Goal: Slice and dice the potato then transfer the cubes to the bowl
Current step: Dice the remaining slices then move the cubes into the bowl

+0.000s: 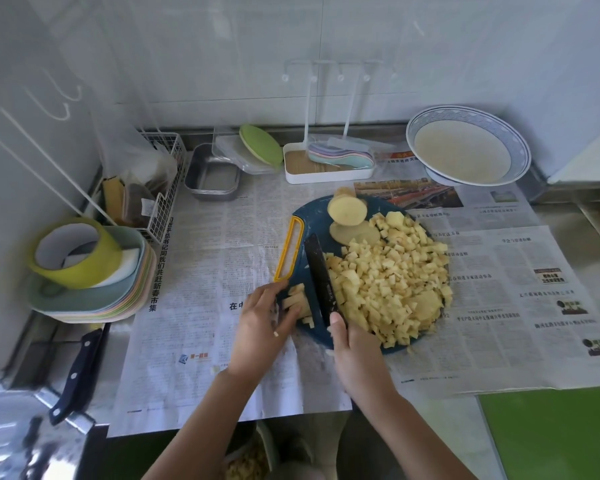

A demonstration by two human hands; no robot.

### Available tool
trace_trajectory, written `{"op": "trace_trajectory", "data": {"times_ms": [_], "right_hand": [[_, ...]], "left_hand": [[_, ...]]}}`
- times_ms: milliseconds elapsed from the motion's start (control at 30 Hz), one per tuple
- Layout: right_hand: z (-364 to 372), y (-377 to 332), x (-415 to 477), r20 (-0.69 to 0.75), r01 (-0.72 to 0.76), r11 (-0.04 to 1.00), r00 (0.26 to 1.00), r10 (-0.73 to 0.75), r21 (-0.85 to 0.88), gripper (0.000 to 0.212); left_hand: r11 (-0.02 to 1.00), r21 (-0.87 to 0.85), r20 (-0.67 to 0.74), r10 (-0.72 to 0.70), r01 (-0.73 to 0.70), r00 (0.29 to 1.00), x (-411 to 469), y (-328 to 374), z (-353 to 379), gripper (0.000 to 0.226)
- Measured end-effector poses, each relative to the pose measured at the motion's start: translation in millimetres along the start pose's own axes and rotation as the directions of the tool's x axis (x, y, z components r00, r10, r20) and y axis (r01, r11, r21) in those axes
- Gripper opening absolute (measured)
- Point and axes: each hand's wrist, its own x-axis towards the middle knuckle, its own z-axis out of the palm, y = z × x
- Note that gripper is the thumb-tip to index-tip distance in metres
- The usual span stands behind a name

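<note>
A round dark blue cutting board [313, 216] with a yellow handle lies on newspaper. A large heap of potato cubes [388, 278] covers its right half. An uncut potato chunk [347, 210] and a flat slice [354, 233] sit at its far side. My left hand [265, 320] holds a bundle of potato sticks [297, 299] at the board's near left edge. My right hand [350, 351] grips a black knife [321, 278] whose blade stands just right of the sticks. A blue-rimmed bowl [520, 147] stands at the back right.
A stack of pastel plates [94, 299] with a yellow-green tape roll [73, 251] is at the left. A second knife [78, 372] lies at the counter's near left edge. A metal tray [212, 174], wire basket [163, 188] and white rack [326, 168] line the back.
</note>
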Motion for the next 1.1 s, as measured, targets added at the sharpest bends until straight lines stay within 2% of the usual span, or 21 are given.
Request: {"op": "trace_trajectory", "data": {"times_ms": [233, 633, 933, 1100], "right_hand": [[3.5, -10.2, -23.0, 0.043, 0.107, 0.983, 0.994, -0.102, -0.148, 0.039], [15.8, -7.7, -24.6, 0.046, 0.037, 0.968, 0.999, -0.026, -0.247, 0.043], [24.9, -12.9, -24.1, 0.027, -0.018, 0.923, 0.999, 0.031, -0.385, 0.043], [34.6, -22.8, -5.9, -0.004, -0.024, 0.903, 1.0, 0.025, -0.428, 0.042]], "left_hand": [[1.0, -0.005, 0.048, -0.029, 0.029, 0.998, -1.2, -0.3, -4.0, 0.034], [0.988, 0.131, 0.101, 0.075, -0.088, 0.992, 6.8, 2.0, 0.0, 0.034], [0.986, 0.133, 0.086, 0.094, -0.105, 0.992, 8.1, 1.6, 3.6, 0.033], [0.986, 0.14, 0.169, 0.069, -0.094, 0.983, 8.4, 6.1, -0.1, 0.029]]}}
